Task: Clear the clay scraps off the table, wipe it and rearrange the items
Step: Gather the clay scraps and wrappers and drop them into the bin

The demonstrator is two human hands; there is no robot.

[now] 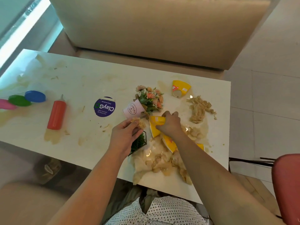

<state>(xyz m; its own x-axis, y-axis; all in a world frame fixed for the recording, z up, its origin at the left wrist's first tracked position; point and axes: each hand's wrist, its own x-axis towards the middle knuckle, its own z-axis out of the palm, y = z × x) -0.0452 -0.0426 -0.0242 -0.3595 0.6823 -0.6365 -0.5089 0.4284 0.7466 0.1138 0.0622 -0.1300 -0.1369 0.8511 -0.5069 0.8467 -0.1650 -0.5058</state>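
Observation:
My right hand grips a yellow paper cup lying tipped on the white table. My left hand pinches a lump of beige clay scraps just left of that cup. A wet heap of clay scraps spreads along the table's near edge, with more yellow cups lying in it. Another clump of clay strips lies at the right. A pink flower pot lies tipped over with its flowers. A small green plant sits under my left hand.
A yellow cup lies at the far right. A red squeeze bottle lies in a puddle at the left, beside blue, green and pink lids. A purple ClayGo sticker marks the middle. A beige sofa stands behind; a red chair right.

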